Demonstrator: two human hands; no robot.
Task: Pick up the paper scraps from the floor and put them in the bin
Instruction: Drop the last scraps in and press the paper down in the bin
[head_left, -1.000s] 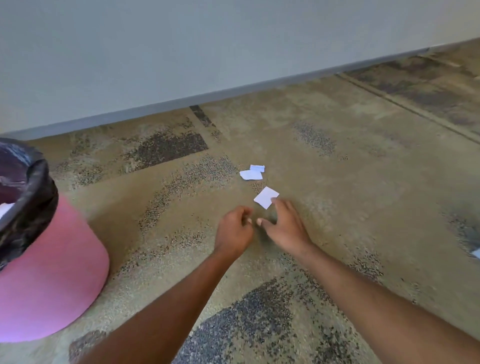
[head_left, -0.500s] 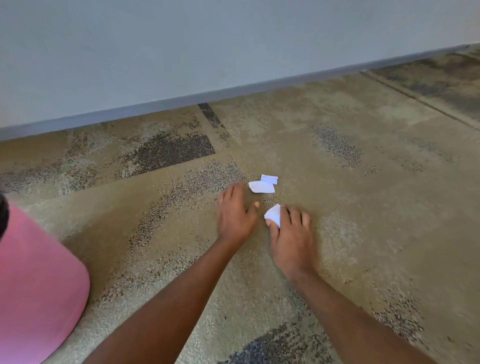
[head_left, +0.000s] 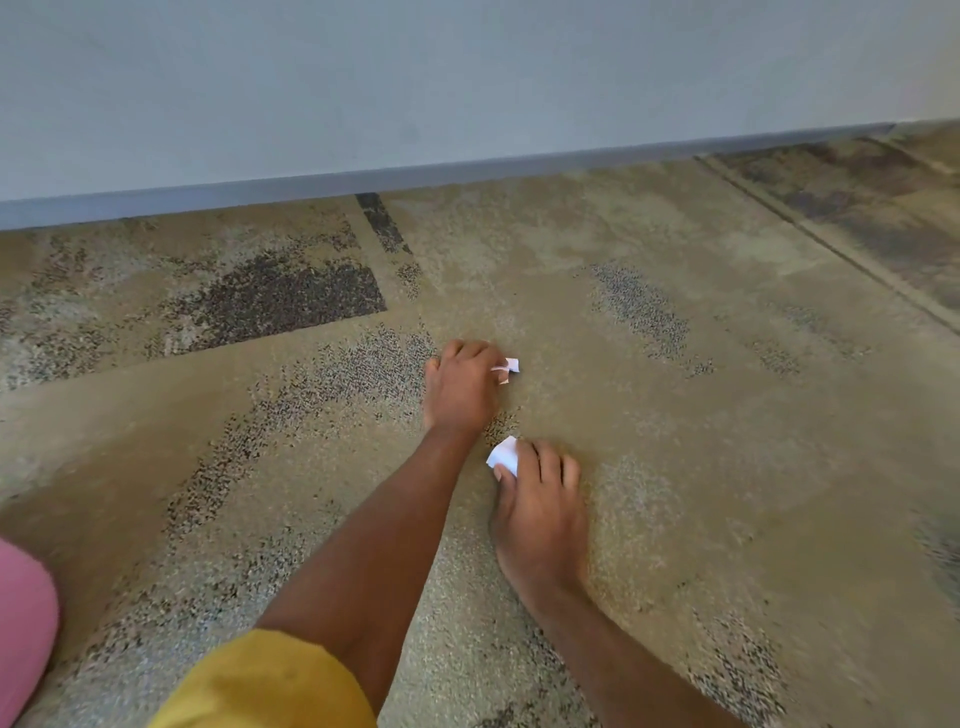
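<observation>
My left hand (head_left: 460, 387) is closed over small white paper scraps (head_left: 508, 368) on the carpet, and only their tips poke out past my fingers. Nearer to me, my right hand (head_left: 537, 499) pinches another white paper scrap (head_left: 505, 453) between thumb and fingers, low against the floor. The pink bin (head_left: 23, 629) shows only as a curved side at the bottom left edge; its opening is out of view.
A grey wall with a dark baseboard (head_left: 467, 174) runs across the far side. Patterned tan and dark carpet (head_left: 727, 415) covers the floor all around. A yellow sleeve (head_left: 265, 680) shows at the bottom.
My left hand reached forward and closed over the two far scraps. My right hand took hold of the nearer scrap. The view swung right, so the bin slid almost out of frame.
</observation>
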